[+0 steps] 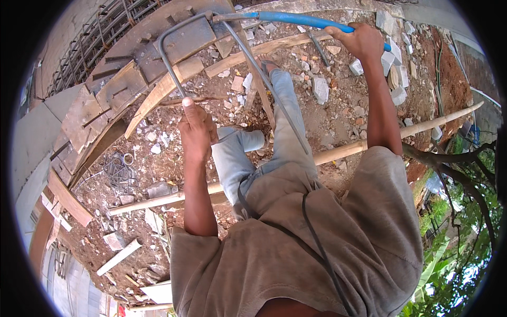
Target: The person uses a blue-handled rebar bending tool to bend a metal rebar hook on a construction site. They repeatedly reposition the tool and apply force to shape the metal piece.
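Note:
My left hand is closed around one leg of a bent steel rod, thumb laid along it. The rod runs away from me, turns along the top of a thick wooden bench, then bends back so its long free end slants over my jeans. My right hand grips a bending bar with a blue tubular handle near its far right end. The bar's bare metal head meets the rod at its second bend, beside short pegs on the bench. Exactly how they engage is too small to tell.
Bamboo poles cross behind my legs. Broken stone and rubble cover the soil. Loose wire lies to the left; tied steel cages stand beyond the bench. Tree branches reach in at the right.

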`<act>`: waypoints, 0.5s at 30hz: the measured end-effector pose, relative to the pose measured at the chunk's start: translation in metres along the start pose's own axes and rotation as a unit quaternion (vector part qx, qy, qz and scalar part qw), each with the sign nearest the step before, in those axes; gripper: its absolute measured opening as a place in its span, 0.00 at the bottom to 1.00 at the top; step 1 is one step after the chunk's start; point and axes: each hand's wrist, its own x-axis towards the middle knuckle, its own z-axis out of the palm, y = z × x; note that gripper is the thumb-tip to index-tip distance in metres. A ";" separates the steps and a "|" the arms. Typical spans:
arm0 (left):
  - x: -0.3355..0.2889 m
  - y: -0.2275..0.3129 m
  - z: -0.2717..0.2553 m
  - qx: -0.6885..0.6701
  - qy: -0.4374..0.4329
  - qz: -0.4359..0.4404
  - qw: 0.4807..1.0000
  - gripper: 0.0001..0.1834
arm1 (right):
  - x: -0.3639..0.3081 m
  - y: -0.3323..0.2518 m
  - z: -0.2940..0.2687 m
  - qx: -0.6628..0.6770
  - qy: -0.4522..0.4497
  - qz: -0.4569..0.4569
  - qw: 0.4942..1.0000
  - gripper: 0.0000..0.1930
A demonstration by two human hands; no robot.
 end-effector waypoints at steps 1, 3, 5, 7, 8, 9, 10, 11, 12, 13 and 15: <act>0.000 0.000 0.000 -0.002 -0.011 -0.001 1.000 0.32 | -0.009 0.001 0.004 -0.001 0.006 0.013 1.000 0.46; 0.001 0.000 0.000 -0.010 -0.022 -0.004 1.000 0.32 | -0.017 0.002 0.012 -0.006 0.048 0.017 0.999 0.45; 0.000 0.001 0.000 0.005 0.004 -0.008 1.000 0.32 | -0.024 0.000 0.019 -0.013 0.082 0.011 0.997 0.46; 0.001 0.002 0.001 -0.026 -0.015 -0.020 0.999 0.32 | -0.026 -0.002 0.019 -0.016 0.126 0.017 0.992 0.44; 0.002 0.003 0.000 -0.033 -0.022 -0.020 0.999 0.32 | -0.032 -0.006 0.020 -0.015 0.138 0.028 0.990 0.42; 0.002 0.004 0.000 -0.037 -0.021 -0.027 0.999 0.32 | -0.037 -0.009 0.019 -0.013 0.146 0.039 0.988 0.40; 0.001 0.005 0.000 -0.029 -0.028 -0.027 0.999 0.33 | -0.038 -0.012 0.016 -0.022 0.121 0.048 0.991 0.40; 0.001 0.005 0.000 -0.034 -0.035 -0.025 0.999 0.32 | -0.043 -0.015 0.013 -0.032 0.099 0.058 0.993 0.39; 0.000 0.005 0.001 -0.044 -0.039 -0.028 0.998 0.32 | -0.042 -0.017 0.009 -0.042 0.081 0.065 0.994 0.38; 0.000 0.006 0.001 -0.053 -0.043 -0.033 0.997 0.32 | -0.041 -0.019 0.004 -0.024 0.051 0.060 0.997 0.41; -0.004 0.005 0.003 -0.043 -0.025 -0.038 0.998 0.31 | -0.045 -0.020 -0.006 0.010 -0.015 0.050 0.999 0.47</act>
